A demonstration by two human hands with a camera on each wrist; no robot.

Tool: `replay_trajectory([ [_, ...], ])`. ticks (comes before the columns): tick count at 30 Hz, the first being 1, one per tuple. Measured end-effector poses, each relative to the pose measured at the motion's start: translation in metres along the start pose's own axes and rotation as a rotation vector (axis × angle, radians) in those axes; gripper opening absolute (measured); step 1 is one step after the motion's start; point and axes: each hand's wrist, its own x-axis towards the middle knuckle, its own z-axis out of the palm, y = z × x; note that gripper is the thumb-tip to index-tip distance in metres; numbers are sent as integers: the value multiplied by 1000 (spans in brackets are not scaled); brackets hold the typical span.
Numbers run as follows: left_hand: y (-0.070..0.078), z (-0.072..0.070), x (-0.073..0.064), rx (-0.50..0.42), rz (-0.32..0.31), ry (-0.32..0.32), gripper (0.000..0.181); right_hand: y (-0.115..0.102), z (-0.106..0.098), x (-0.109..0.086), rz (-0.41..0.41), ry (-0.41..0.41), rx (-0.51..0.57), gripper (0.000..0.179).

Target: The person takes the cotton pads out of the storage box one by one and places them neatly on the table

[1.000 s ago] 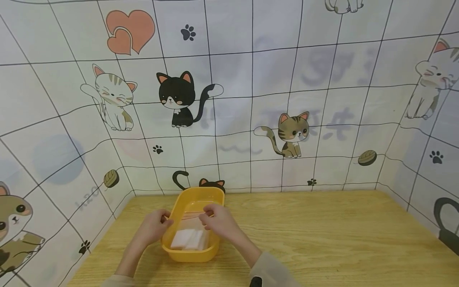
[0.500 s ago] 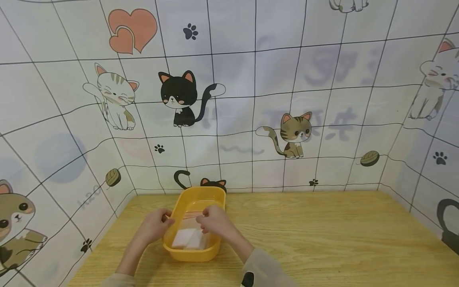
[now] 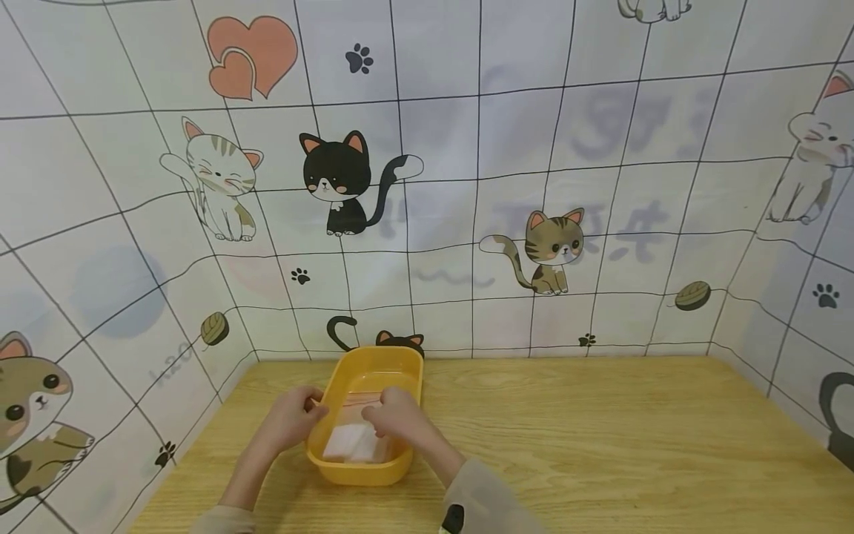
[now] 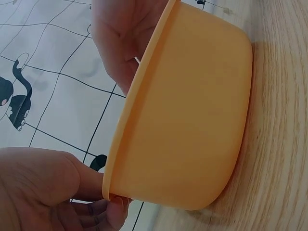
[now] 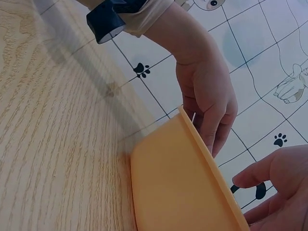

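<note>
A yellow plastic basin (image 3: 360, 475) stands on the table. My left hand (image 3: 290, 421) grips its left rim. In the left wrist view, the thumb of that left hand (image 4: 41, 185) lies over the rim and its fingers are below it. Inside the basin lie white folded pieces (image 3: 350, 443) and, behind them, what looks like a clear bag (image 3: 360, 400) with thin red lines across it. My right hand (image 3: 400, 415) is over the bag, its fingers bent downward. In the right wrist view, the right hand (image 5: 284, 190) has its fingertips partly hidden by the rim; whether they pinch anything is hidden.
The wood-grain table (image 3: 567, 437) stretches to the right of the basin. A white wall covering (image 3: 467, 185) with printed cats and black lines encloses the back and both sides. The basin's far end is close to the back wall.
My right hand has shifted slightly left and nearer to me over the bag. My left hand keeps its place on the rim. The whole view has drifted a little.
</note>
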Motion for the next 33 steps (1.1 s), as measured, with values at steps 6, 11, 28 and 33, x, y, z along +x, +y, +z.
replay_trajectory([
  [6, -1, 1, 1, -3, -1, -5, 14, -1, 2, 2, 41, 20, 0, 21],
  [11, 0, 1, 1, -2, -6, -3, 14, -1, 2, 3, 59, 20, 9, 21],
  [28, -1, 1, 1, 5, -15, 0, 11, 3, 9, 11, 96, 61, 75, 18],
  [33, -1, 1, 1, -5, -15, -1, 10, 3, 10, 12, 94, 80, 106, 23],
])
